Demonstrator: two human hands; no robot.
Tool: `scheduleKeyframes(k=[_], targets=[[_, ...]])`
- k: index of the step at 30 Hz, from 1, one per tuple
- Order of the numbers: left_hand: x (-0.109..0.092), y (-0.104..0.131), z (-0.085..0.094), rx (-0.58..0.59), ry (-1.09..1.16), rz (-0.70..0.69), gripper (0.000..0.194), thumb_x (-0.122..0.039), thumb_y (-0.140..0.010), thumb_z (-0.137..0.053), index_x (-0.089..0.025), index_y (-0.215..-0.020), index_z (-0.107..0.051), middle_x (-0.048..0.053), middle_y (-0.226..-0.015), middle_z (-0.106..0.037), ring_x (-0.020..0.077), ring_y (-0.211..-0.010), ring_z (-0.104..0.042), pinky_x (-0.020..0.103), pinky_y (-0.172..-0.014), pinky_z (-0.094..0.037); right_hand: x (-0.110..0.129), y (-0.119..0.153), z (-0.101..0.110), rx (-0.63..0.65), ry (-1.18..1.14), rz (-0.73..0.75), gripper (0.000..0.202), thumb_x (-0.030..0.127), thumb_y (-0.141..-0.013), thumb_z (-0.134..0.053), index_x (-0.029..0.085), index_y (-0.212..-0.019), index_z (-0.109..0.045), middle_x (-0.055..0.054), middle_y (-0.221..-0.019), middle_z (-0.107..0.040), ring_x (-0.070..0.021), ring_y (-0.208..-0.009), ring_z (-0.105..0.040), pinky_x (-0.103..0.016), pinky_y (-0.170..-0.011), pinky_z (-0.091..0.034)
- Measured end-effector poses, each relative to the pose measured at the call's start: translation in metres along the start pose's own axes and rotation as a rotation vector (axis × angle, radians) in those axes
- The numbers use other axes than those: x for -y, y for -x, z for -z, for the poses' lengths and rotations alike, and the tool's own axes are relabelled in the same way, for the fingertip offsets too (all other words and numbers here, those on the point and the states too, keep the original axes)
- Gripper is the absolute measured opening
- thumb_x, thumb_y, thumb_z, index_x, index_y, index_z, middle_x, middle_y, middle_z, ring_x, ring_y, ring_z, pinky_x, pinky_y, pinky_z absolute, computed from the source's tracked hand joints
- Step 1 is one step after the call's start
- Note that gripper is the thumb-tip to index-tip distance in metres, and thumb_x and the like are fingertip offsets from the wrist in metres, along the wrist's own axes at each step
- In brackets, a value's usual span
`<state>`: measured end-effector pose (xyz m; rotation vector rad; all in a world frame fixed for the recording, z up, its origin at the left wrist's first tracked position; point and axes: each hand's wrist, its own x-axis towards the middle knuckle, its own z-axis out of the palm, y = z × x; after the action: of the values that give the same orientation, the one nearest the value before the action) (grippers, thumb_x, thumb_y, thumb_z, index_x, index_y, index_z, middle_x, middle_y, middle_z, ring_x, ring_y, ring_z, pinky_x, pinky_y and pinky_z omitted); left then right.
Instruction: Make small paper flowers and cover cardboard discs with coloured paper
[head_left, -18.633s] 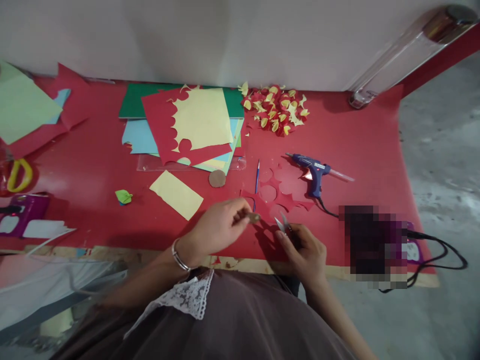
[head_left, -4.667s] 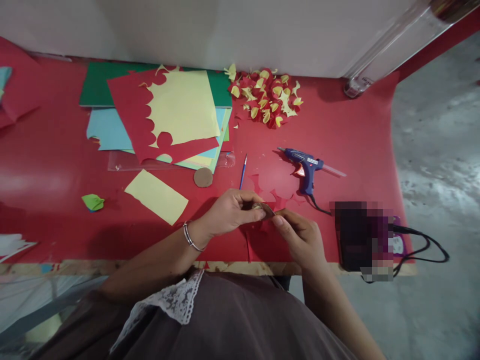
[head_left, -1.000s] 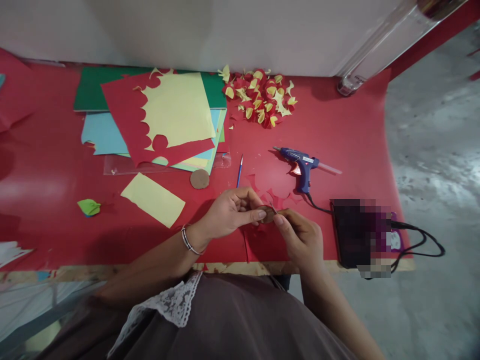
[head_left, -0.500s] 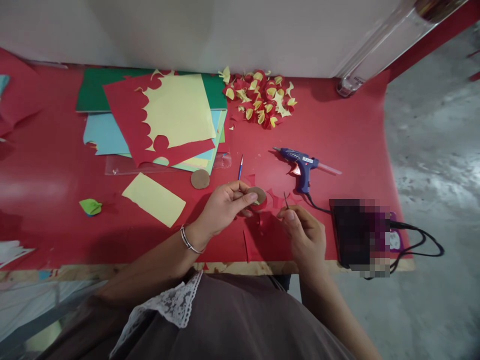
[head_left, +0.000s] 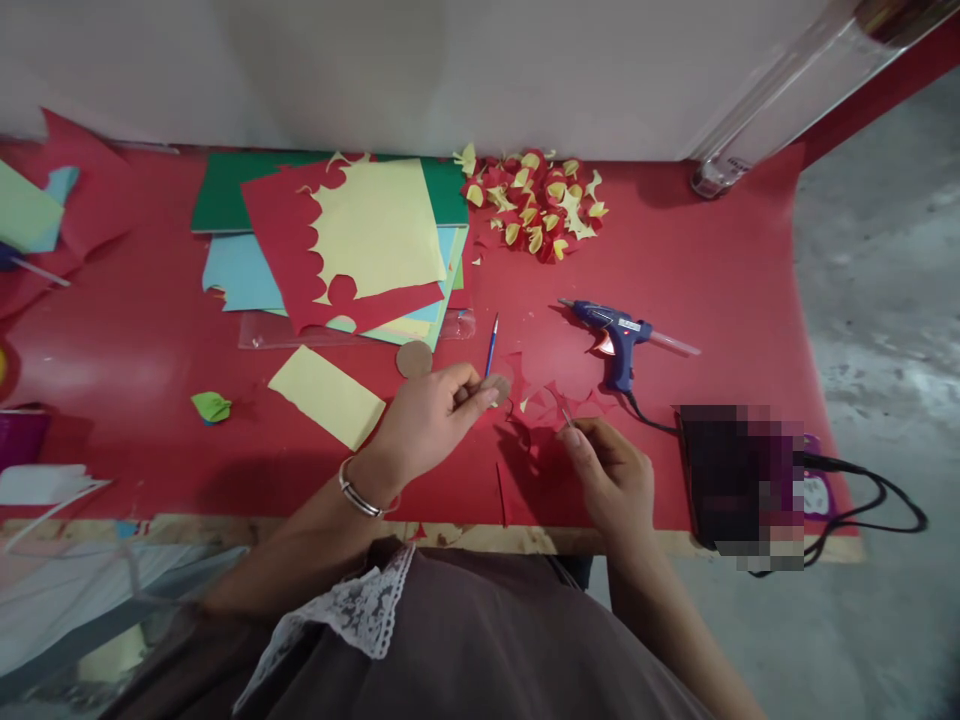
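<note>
Pinched in my left hand point(head_left: 431, 420) is a small round cardboard disc point(head_left: 499, 387), tilted, with a bit of pale yellow at its lower edge. My right hand point(head_left: 611, 475), to the right of it, grips a thin pointed tool point(head_left: 567, 413); its rest is hidden in my fingers, so its kind cannot be told. Between the hands lie red paper scraps point(head_left: 551, 400). Just beyond my left hand are another cardboard disc point(head_left: 414, 359) and a slim blue brush or pen point(head_left: 492, 345). Left of that hand rests a pale yellow paper rectangle point(head_left: 327, 397).
A blue glue gun point(head_left: 611, 335) lies at the right, its cord running toward a dark box point(head_left: 709, 475) partly pixelated. Red and yellow paper pieces point(head_left: 536, 205) are heaped at the back beside stacked coloured sheets point(head_left: 375, 230). A green paper leaf point(head_left: 212, 406) sits at the left.
My left hand has tipped the disc, so it shows narrower, and moved slightly away from my right hand. The whole view has shifted, with more of the table's left side showing.
</note>
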<state>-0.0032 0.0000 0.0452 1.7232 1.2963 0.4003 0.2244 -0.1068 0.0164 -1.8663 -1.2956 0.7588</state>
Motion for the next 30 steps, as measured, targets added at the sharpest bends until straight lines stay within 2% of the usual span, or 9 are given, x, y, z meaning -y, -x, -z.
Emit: scheduleKeyframes(k=[3,5,11,14,17,22,24,26,30], targets=[[0.011,0.005,0.011,-0.018,-0.156,0.090,0.041,-0.044,-0.102,-0.063,-0.023,-0.073,-0.044,-0.004,-0.058,-0.044,0.0144,-0.053,-0.043,0.030,-0.058,-0.026,-0.002,0.000,-0.001,0.011,0.006,0.013,0.058,0.073,-0.096,-0.063,0.019,-0.077,-0.072,0.001,-0.059,-0.061,-0.0132,-0.054,-0.051,-0.025,-0.053,-0.040],[0.020,0.006,0.013,-0.014,-0.225,0.129,0.042,-0.047,-0.103,-0.063,-0.024,-0.072,-0.046,-0.003,-0.056,-0.046,0.0157,-0.053,-0.043,0.031,-0.058,-0.024,-0.005,0.001,-0.002,0.017,0.007,0.017,0.057,0.072,-0.097,-0.063,0.019,-0.077,-0.072,0.001,-0.059,-0.061,-0.0132,-0.054,-0.051,-0.025,-0.054,-0.040],[0.033,0.001,0.016,-0.017,-0.315,0.142,0.051,-0.058,-0.098,-0.070,-0.024,-0.068,-0.047,-0.001,-0.058,-0.050,0.0177,-0.055,-0.047,0.033,-0.060,-0.022,-0.012,0.003,-0.003,0.013,0.026,0.023,0.057,0.072,-0.098,-0.062,0.019,-0.078,-0.072,0.002,-0.059,-0.060,-0.0128,-0.054,-0.052,-0.025,-0.054,-0.040],[0.035,-0.002,0.029,-0.085,-0.354,0.156,0.049,-0.058,-0.095,-0.072,-0.023,-0.069,-0.049,0.000,-0.060,-0.054,0.0186,-0.058,-0.049,0.033,-0.061,-0.024,-0.014,0.004,-0.001,-0.006,0.046,0.028,0.057,0.072,-0.097,-0.062,0.019,-0.079,-0.073,0.002,-0.059,-0.061,-0.0128,-0.053,-0.052,-0.025,-0.054,-0.040],[0.039,-0.003,0.046,-0.115,-0.424,0.196,0.041,-0.050,-0.095,-0.072,-0.023,-0.071,-0.052,0.000,-0.063,-0.058,0.0188,-0.061,-0.051,0.033,-0.061,-0.025,-0.016,0.004,0.001,-0.019,0.064,0.038,0.057,0.071,-0.098,-0.061,0.019,-0.079,-0.073,0.001,-0.059,-0.062,-0.0132,-0.053,-0.053,-0.025,-0.054,-0.040],[0.042,-0.002,0.066,-0.107,-0.427,0.272,0.024,-0.041,-0.094,-0.073,-0.023,-0.083,-0.062,0.001,-0.078,-0.068,0.0188,-0.070,-0.057,0.032,-0.063,-0.032,-0.018,0.005,0.002,-0.063,0.075,0.045,0.054,0.069,-0.098,-0.062,0.020,-0.079,-0.073,0.000,-0.062,-0.065,-0.0139,-0.053,-0.055,-0.026,-0.054,-0.041],[0.040,-0.001,0.070,-0.122,-0.401,0.254,0.022,-0.042,-0.097,-0.070,-0.022,-0.090,-0.065,0.002,-0.084,-0.071,0.0187,-0.074,-0.059,0.032,-0.065,-0.035,-0.016,0.006,0.004,-0.091,0.075,0.043,0.050,0.067,-0.098,-0.064,0.021,-0.080,-0.073,0.000,-0.060,-0.063,-0.0150,-0.053,-0.055,-0.027,-0.054,-0.041],[0.038,0.000,0.071,-0.146,-0.399,0.213,0.019,-0.038,-0.098,-0.071,-0.021,-0.105,-0.068,0.004,-0.098,-0.072,0.0190,-0.082,-0.062,0.031,-0.070,-0.040,-0.014,0.007,0.005,-0.112,0.075,0.037,0.046,0.064,-0.098,-0.065,0.022,-0.082,-0.073,0.000,-0.060,-0.063,-0.0160,-0.054,-0.056,-0.027,-0.054,-0.042],[0.038,-0.004,0.068,-0.156,-0.436,0.171,0.042,-0.027,-0.095,-0.075,-0.016,-0.134,-0.065,0.010,-0.123,-0.065,0.0190,-0.093,-0.062,0.030,-0.080,-0.048,-0.012,0.008,0.006,-0.140,0.076,0.029,0.045,0.063,-0.099,-0.064,0.022,-0.083,-0.073,-0.002,-0.062,-0.064,-0.0161,-0.055,-0.057,-0.028,-0.056,-0.043]])
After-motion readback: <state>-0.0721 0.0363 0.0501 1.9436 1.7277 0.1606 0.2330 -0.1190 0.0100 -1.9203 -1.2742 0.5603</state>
